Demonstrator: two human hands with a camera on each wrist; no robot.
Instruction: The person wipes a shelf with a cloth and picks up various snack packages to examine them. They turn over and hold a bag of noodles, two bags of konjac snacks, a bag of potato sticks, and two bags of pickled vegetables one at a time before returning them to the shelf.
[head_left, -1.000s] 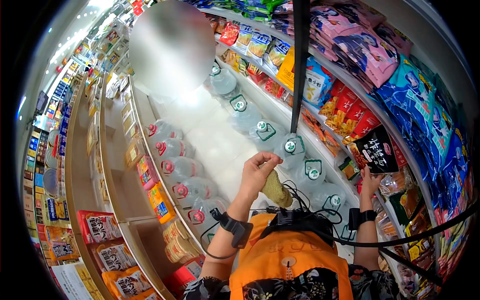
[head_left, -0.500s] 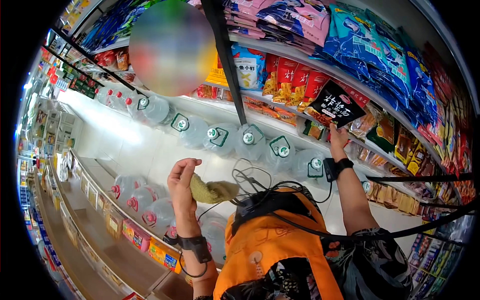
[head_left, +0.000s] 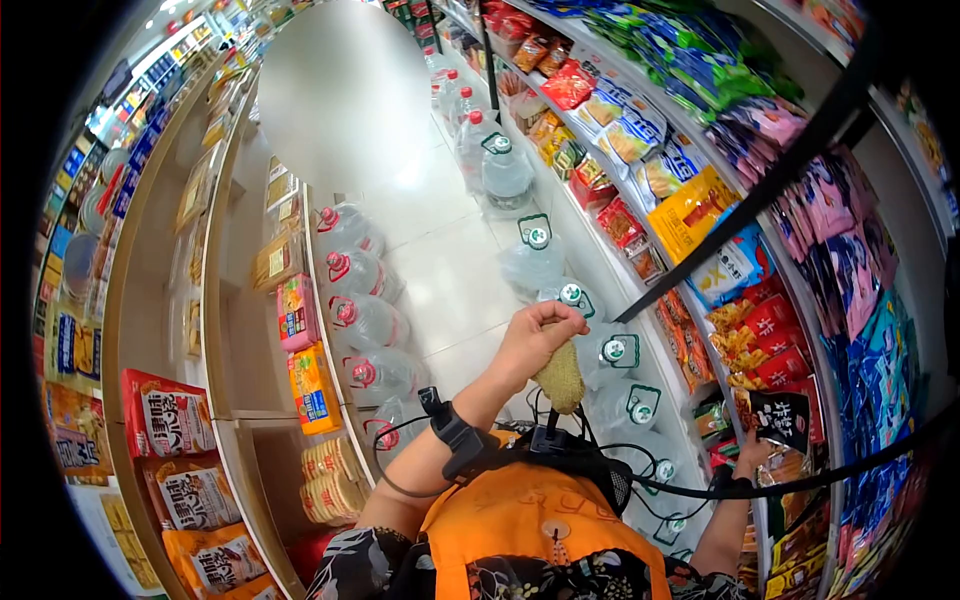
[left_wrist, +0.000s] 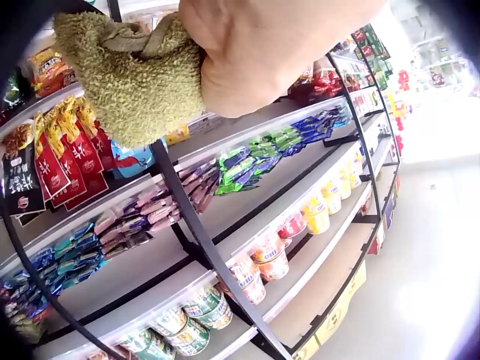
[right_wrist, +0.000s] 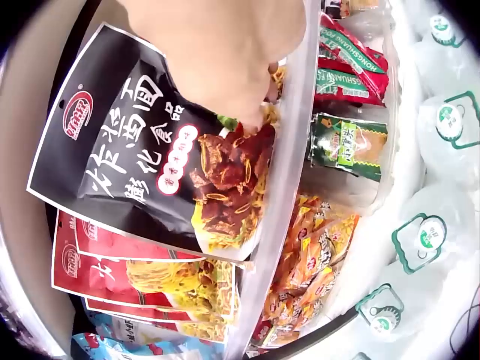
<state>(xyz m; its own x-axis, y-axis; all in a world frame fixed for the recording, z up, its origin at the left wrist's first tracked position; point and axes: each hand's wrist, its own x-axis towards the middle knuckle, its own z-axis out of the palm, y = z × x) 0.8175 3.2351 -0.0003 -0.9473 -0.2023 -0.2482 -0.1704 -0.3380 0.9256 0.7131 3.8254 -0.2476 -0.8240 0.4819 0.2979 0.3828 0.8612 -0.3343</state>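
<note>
In the head view, my left hand (head_left: 538,338) is raised in front of the orange apron and holds a fuzzy olive-green cloth (head_left: 562,382) that hangs below the fingers. The left wrist view shows the same cloth (left_wrist: 135,82) close up, its hemmed edge folded over. My right hand (head_left: 750,457) is at the shelf on the right, gripping the lower edge of a black snack packet (right_wrist: 120,142) with white lettering and a noodle picture. Its fingertips lie on the printed front; part of the packet is hidden by the hand. Red packets (right_wrist: 112,270) stand right beside it.
Large clear water jugs (head_left: 530,262) line the floor below the right shelf, with more jugs (head_left: 365,280) along the left shelf. Blue bags (head_left: 860,390) hang over the upper right shelf edge. A dark strap (head_left: 740,220) and loose cables (head_left: 640,462) cross the view.
The head view swung toward the right shelf, then back along the aisle. My left hand keeps the cloth throughout, and my right hand stays at the black packet.
</note>
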